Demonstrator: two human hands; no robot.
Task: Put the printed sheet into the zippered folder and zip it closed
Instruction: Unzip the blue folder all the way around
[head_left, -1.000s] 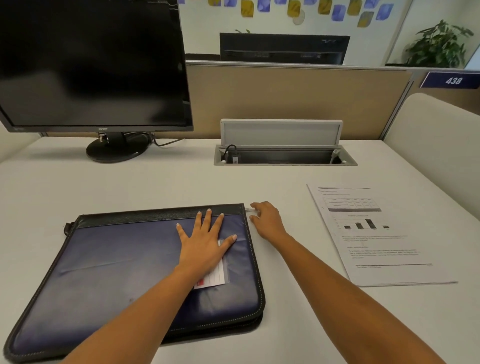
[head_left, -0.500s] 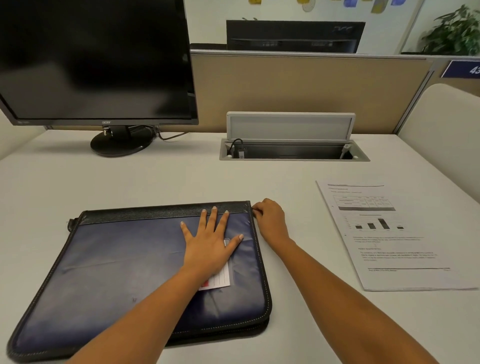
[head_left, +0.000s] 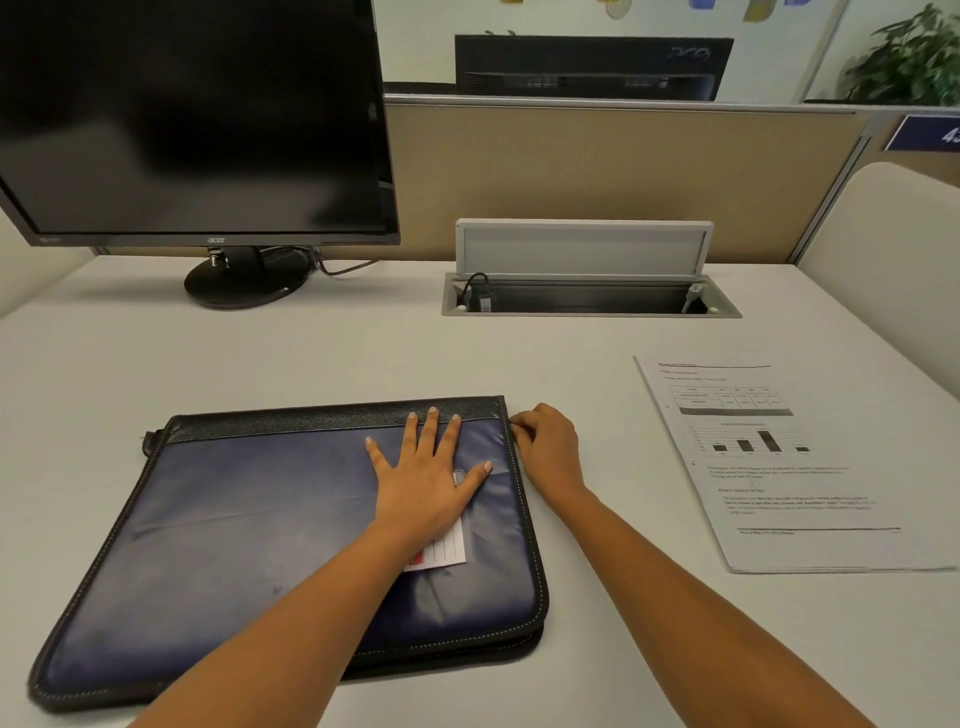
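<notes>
A dark blue zippered folder (head_left: 249, 525) with a black leather strip along its far edge lies flat and closed on the white desk. My left hand (head_left: 423, 480) rests flat on its right half, fingers spread, partly covering a white label card (head_left: 441, 553). My right hand (head_left: 548, 447) sits at the folder's far right corner, fingers curled and pinched at the zipper edge; the zipper pull itself is hidden by the fingers. The printed sheet (head_left: 779, 467), with a table and bar chart, lies on the desk to the right, apart from both hands.
A black monitor (head_left: 192, 119) on a round stand (head_left: 247, 280) stands at the back left. An open cable box (head_left: 589, 291) with a raised lid is set into the desk at the back centre. A tan partition (head_left: 597, 171) closes the back; a curved panel is on the right.
My right hand has curled its fingers tighter at the folder's far right corner. The left hand stays flat on the folder. The head camera has shifted slightly.
</notes>
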